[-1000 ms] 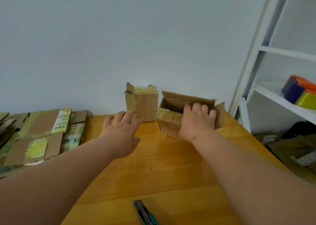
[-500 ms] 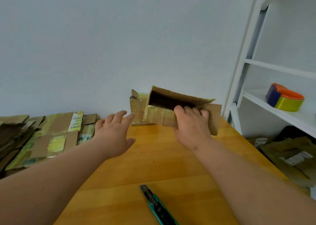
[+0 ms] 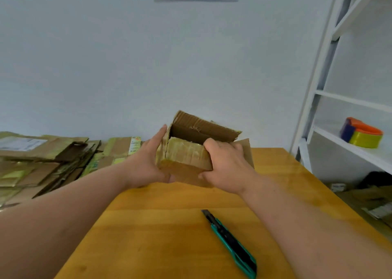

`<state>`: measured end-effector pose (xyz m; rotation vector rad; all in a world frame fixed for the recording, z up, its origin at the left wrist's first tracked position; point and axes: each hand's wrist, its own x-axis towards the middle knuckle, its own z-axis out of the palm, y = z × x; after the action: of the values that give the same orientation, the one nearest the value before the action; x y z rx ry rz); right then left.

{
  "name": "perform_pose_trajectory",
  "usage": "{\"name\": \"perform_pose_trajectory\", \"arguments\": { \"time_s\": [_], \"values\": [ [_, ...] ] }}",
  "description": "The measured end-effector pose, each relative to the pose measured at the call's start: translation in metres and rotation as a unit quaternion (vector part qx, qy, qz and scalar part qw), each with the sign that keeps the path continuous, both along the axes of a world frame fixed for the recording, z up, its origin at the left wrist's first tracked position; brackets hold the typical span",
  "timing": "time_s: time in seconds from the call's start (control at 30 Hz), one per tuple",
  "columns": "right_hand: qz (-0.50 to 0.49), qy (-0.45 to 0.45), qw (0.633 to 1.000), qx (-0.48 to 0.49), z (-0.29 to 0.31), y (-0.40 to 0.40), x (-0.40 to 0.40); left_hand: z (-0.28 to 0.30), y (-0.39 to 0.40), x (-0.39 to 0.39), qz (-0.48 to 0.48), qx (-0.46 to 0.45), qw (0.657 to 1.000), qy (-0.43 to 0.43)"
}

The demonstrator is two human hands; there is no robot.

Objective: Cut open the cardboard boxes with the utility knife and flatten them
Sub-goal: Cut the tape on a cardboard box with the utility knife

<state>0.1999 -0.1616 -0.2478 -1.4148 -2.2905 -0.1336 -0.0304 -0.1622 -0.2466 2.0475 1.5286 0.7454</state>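
Observation:
A small brown cardboard box (image 3: pixel 186 153) with yellowish tape is lifted above the wooden table (image 3: pixel 161 225), its open top tilted toward me and one flap standing up at the back. My left hand (image 3: pixel 148 162) presses flat on its left side with the thumb under the bottom edge. My right hand (image 3: pixel 227 164) grips its right front corner, fingers over the rim. A teal and black utility knife (image 3: pixel 230 243) lies on the table near me, to the right, apart from both hands. The second small box seen earlier is hidden behind the held one.
A pile of flattened cardboard (image 3: pixel 48 162) covers the table's left side up to the wall. A white shelf unit (image 3: pixel 343 108) stands at the right, holding a tape dispenser (image 3: pixel 362 133). More cardboard scraps (image 3: pixel 373 202) lie on the floor under it.
My right hand lifted the box off the table and drew it toward me. My left hand moved right and closed onto the box's left side. The view tilted upward.

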Motion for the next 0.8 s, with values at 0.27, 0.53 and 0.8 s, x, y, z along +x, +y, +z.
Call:
{"name": "perform_pose_trajectory", "arguments": {
  "time_s": [0.27,0.53,0.8],
  "values": [
    [-0.012,0.041,0.999,-0.019,0.002,-0.019,-0.041,-0.002,-0.033,-0.051,0.087,-0.069,0.993,-0.042],
    [-0.022,0.059,0.998,-0.021,-0.01,-0.037,-0.069,-0.014,-0.062,-0.083,0.14,-0.182,0.971,-0.07],
    [-0.085,0.126,0.974,-0.167,-0.045,-0.046,-0.07,-0.037,-0.079,-0.091,0.201,-0.309,0.917,-0.151]
  ]
}}
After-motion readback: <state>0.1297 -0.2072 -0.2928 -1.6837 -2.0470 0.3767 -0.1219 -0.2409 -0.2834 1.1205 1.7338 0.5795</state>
